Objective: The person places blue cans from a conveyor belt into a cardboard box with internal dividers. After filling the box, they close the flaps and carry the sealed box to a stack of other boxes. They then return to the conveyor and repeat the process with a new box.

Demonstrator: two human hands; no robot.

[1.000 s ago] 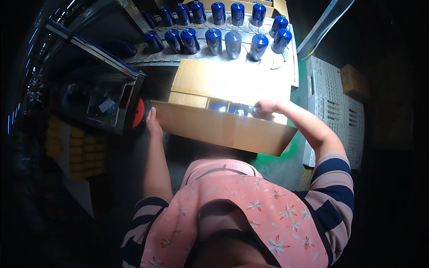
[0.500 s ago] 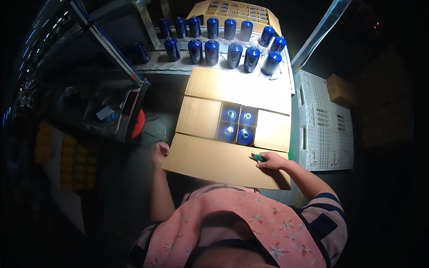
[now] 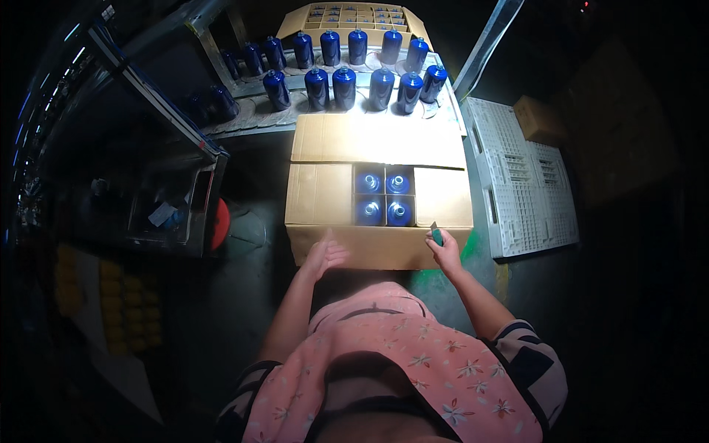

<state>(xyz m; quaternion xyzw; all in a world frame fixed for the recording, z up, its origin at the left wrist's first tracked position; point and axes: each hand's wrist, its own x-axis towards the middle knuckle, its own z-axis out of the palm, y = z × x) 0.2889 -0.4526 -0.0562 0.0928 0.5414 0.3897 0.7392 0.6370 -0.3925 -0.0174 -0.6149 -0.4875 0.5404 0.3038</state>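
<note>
A large cardboard box (image 3: 321, 193) stands in front of me, its far flap (image 3: 377, 139) laid outward. Between its two side flaps, several blue bottles (image 3: 399, 210) show neck up in divided cells. The near flap (image 3: 384, 247) slopes steeply down toward me. My left hand (image 3: 325, 255) is at the left of this flap, fingers spread and a little blurred; I cannot tell whether it touches. My right hand (image 3: 447, 255) is closed round a green utility knife (image 3: 437, 236), blade pointing up by the box's near right corner.
Beyond the box, two rows of blue bottles (image 3: 343, 88) stand on a conveyor (image 3: 255, 111). Behind them is an open carton (image 3: 295, 23) with dividers. A white plastic pallet (image 3: 517, 192) with a small brown box (image 3: 539, 118) lies right. A red round object (image 3: 221, 223) is at left.
The near flap has dropped from lying outward to sloping down. My left hand has moved right to it, and my right hand has risen slightly with the knife. Bottles on the conveyor have shifted.
</note>
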